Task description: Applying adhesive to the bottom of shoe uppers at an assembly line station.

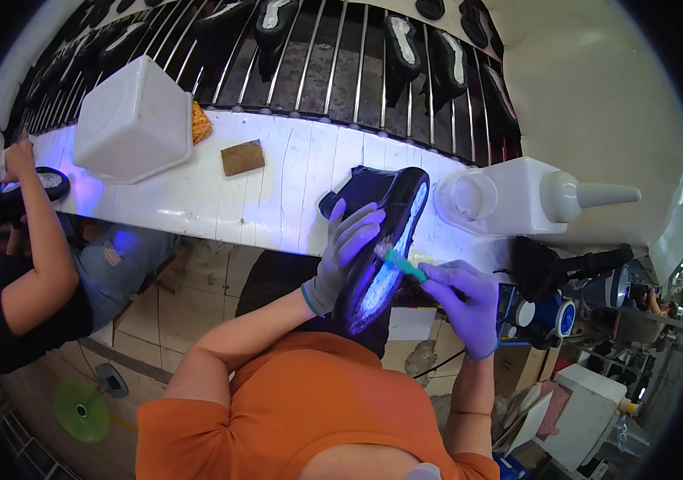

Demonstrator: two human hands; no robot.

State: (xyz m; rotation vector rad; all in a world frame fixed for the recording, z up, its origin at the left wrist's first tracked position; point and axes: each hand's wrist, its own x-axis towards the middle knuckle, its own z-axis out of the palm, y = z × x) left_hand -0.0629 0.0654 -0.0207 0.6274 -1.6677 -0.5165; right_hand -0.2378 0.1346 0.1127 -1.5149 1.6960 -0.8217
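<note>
A black shoe upper [396,192] leans over the near edge of the white bench, its sole side turned to the right. Along that side runs a pale strip, glowing blue-white under violet light. My left hand [348,244], in a grey glove, holds the shoe upper from its left side, fingers laid across the black surface. In my gloved right hand [465,300] is a small green-handled brush [404,264], pinched between thumb and fingers. Its bristles meet the pale strip near the middle.
A white square container [135,120], a brown block [243,158] and an orange sponge [200,122] sit on the bench [277,200]. At right lies a white bottle [521,196] with a nozzle. Behind, a roller conveyor [329,60] carries several shoe uppers. A co-worker's arm [41,232] works at left.
</note>
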